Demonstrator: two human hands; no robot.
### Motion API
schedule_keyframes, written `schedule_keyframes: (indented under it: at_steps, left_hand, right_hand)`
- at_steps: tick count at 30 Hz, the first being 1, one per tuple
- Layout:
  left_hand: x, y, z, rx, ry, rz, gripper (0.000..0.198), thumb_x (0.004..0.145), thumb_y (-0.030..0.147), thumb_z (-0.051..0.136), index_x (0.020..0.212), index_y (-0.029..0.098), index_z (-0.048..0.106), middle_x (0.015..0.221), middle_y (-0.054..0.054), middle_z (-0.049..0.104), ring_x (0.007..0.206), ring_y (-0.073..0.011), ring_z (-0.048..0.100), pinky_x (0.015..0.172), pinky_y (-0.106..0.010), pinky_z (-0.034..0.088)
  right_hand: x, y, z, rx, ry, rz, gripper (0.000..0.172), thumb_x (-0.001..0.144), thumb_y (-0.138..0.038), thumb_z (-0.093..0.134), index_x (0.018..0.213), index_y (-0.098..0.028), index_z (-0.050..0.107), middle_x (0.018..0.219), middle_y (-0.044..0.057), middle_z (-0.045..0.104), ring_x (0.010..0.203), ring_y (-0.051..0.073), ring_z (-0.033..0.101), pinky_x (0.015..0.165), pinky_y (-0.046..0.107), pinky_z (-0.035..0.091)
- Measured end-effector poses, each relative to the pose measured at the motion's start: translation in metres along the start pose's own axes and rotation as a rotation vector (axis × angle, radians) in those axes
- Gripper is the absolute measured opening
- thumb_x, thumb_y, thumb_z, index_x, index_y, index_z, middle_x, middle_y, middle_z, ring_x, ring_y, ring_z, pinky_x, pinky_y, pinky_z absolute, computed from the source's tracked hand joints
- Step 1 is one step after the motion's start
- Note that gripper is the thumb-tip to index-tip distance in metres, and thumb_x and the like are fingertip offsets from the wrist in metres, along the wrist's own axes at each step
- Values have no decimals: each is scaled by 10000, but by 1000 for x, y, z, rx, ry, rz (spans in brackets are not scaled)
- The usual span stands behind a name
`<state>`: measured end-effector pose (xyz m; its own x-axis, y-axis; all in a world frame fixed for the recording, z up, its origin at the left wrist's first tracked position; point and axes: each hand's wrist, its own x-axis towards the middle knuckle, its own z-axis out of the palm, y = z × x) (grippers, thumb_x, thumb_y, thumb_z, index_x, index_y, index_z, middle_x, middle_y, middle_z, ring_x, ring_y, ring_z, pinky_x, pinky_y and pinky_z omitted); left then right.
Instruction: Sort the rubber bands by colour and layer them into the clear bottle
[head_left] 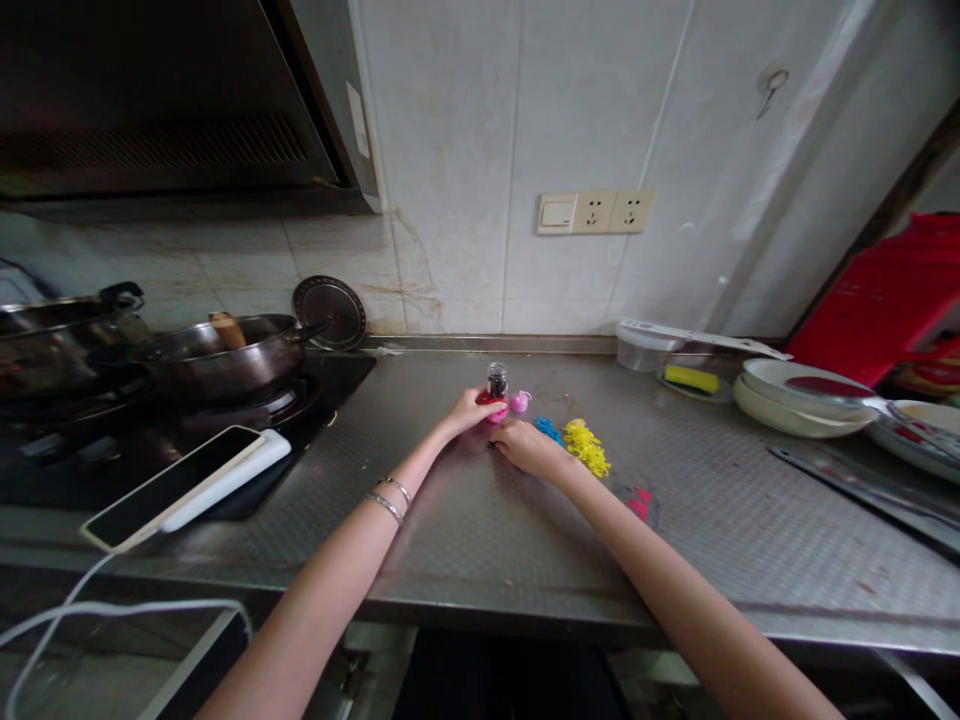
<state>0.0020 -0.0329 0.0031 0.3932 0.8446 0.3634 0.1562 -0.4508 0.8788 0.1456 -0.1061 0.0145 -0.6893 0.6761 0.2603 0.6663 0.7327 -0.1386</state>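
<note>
My left hand [471, 412] is wrapped round a small clear glass bottle [497, 378], which stands upright with its open neck up. Dark bits show in its upper part and red and pink ones lower down. Just in front of the bottle, my right hand [529, 447] is closed in a pinch low over the counter; a tiny dark bit shows at its fingertips, too small to name. A round pink piece [519, 401] lies right of the bottle. Beyond my right wrist are a small blue heap [548, 430] and a larger yellow heap [586, 447] of little curly pieces.
A clear bag with red bits [640, 503] lies beside my right forearm on the metal counter [450, 560]. Pans [225, 355] stand on the hob at left, near a phone [176, 485] and white power bank. Bowls [795, 405] and a yellow sponge [691, 379] sit at right.
</note>
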Motion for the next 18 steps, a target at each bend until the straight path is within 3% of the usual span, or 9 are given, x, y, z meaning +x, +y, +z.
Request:
schedule_keyframes:
  at_steps: [8, 13, 18]
  left_hand:
    - [-1, 4, 0, -12, -6, -3, 280, 657, 279, 642, 869, 98, 608, 800, -47, 626, 739, -141, 553, 711, -251, 426]
    - [-2, 4, 0, -4, -9, 3, 294, 661, 287, 637, 885, 98, 605, 823, -47, 626, 756, -143, 552, 728, -257, 425]
    - [1, -1, -1, 24, -17, 22, 291, 670, 302, 623, 877, 98, 605, 810, -52, 629, 739, -145, 551, 711, -262, 424]
  right_hand:
    - [3, -1, 2, -19, -7, 18, 225, 743, -31, 413, 781, -103, 623, 871, 136, 627, 814, 176, 569, 734, 265, 417]
    - [1, 4, 1, 64, 27, 45, 210, 730, -47, 436, 731, -122, 631, 800, 99, 634, 758, 152, 562, 702, 245, 412]
    - [-3, 15, -25, 141, 167, 63, 230, 729, -74, 453, 759, -153, 668, 704, 41, 634, 646, 114, 533, 643, 223, 398]
